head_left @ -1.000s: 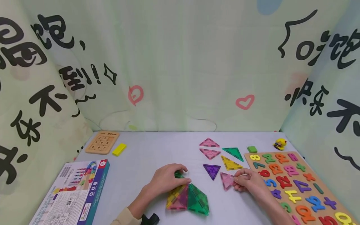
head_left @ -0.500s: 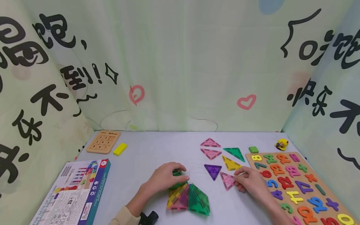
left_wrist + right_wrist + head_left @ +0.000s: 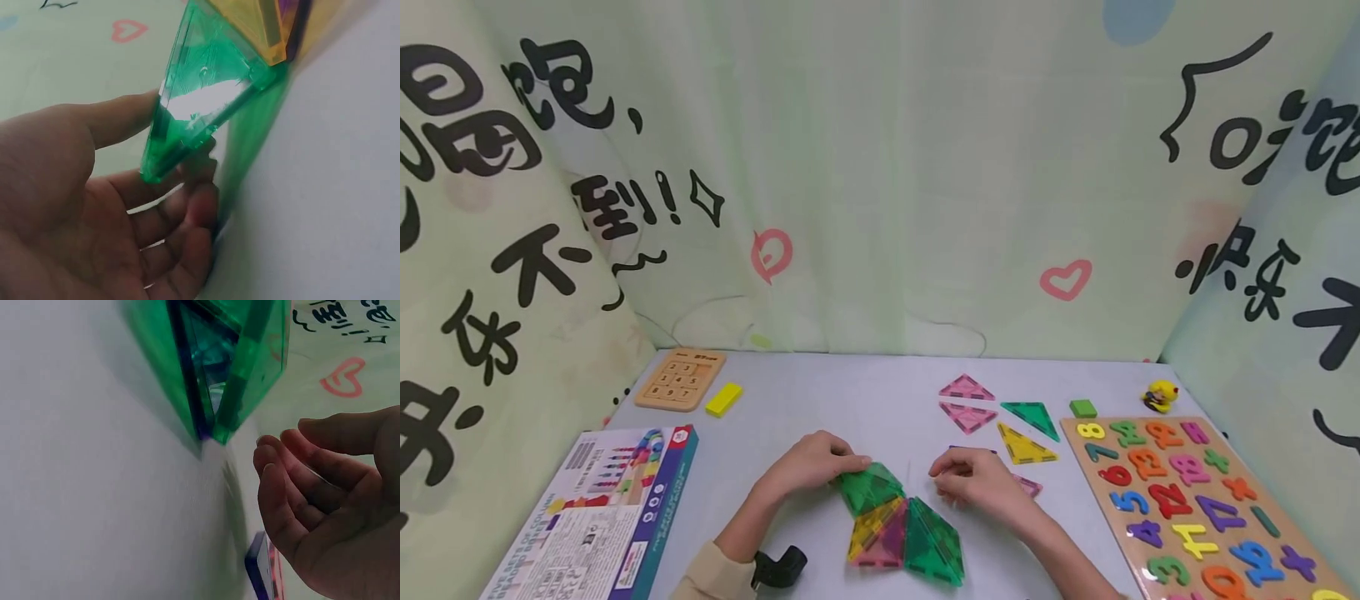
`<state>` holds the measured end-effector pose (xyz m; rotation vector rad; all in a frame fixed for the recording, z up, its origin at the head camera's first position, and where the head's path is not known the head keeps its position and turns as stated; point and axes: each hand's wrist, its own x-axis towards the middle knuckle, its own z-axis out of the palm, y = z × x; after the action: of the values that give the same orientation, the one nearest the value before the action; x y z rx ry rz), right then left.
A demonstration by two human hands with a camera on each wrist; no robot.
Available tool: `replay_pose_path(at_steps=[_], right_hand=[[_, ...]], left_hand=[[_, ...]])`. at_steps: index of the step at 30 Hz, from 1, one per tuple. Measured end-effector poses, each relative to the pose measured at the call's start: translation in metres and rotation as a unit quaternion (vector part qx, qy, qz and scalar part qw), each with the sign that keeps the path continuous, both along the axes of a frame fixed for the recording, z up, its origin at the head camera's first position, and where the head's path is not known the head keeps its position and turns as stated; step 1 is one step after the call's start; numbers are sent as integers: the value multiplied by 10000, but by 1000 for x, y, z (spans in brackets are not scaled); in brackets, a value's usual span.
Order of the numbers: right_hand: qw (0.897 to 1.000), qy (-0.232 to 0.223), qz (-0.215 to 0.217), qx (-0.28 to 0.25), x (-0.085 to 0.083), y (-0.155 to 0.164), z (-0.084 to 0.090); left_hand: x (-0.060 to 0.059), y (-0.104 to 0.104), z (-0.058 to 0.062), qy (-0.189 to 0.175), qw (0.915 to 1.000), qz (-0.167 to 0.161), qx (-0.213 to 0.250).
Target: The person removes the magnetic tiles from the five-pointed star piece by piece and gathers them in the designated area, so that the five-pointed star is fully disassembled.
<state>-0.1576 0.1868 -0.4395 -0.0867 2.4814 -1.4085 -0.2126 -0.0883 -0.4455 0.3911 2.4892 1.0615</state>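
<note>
Left hand (image 3: 812, 461): reaching inward, palm toward wrist camera; thumb (image 3: 122, 117) extended, index finger opposing in pinch, remaining fingers (image 3: 165, 215) curled beneath. Left forearm (image 3: 747, 525) slanting up from lower edge, beige sleeve (image 3: 710, 575) below wrist. Right hand (image 3: 981, 483): fingers loosely bent, gripping nothing; thumb (image 3: 344, 432) nearly straight, apart from fingertips (image 3: 265, 452). Right forearm (image 3: 1060, 550) bare along most of visible length, rising obliquely leftward.

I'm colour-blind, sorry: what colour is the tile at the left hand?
Green and see-through; the tile at the left hand shows best in the left wrist view.
</note>
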Motion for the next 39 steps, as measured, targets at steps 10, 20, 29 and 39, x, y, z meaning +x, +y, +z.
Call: replay_pose_path(at_steps=[10, 20, 29, 39], right_hand=[[9959, -231, 699, -524, -13, -31, -4], [9936, -582, 354, -898, -15, -36, -8], [9953, -526, 378, -726, -13, -42, -10], [9962, -398, 306, -705, -11, -49, -13]], left_hand=[[-8, -4, -6, -411, 9974, -48, 589], [-11, -3, -9, -358, 9971, 3, 669], [-11, -4, -15, -225, 9963, 136, 821], [-10, 1, -17, -197, 9922, 219, 1215]])
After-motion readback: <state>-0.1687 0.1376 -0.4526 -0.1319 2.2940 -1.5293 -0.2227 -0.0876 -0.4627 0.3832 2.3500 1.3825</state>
